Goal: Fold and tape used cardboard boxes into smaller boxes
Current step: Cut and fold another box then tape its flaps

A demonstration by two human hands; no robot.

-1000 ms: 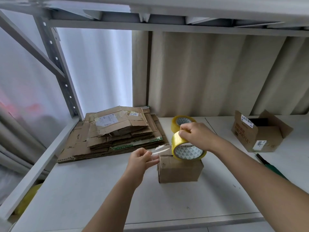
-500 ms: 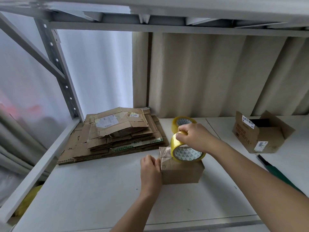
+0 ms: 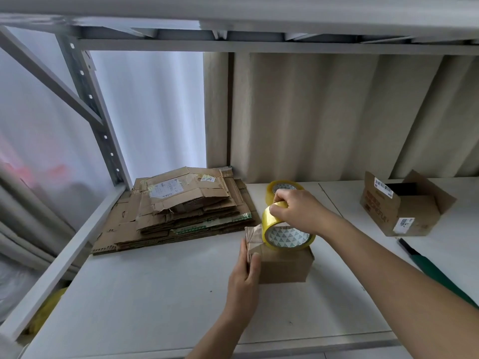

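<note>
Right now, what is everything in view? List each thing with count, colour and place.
small box: 1, brown, shelf centre, under the held tape roll
tape roll: 1, yellow, on the small box
second tape roll: 1, yellow, behind the right hand
flattened cardboard stack: 1, brown, back left
open box: 1, brown, back right
dark green object: 1, right edge, unclear what
shelf: 1, white
left hand: pressing the small box's left end
right hand: gripping the tape roll

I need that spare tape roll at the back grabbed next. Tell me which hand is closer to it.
Right. The right hand grips the tape roll in use just in front of the spare roll. The left hand presses the small box side, nearer the person.
</note>
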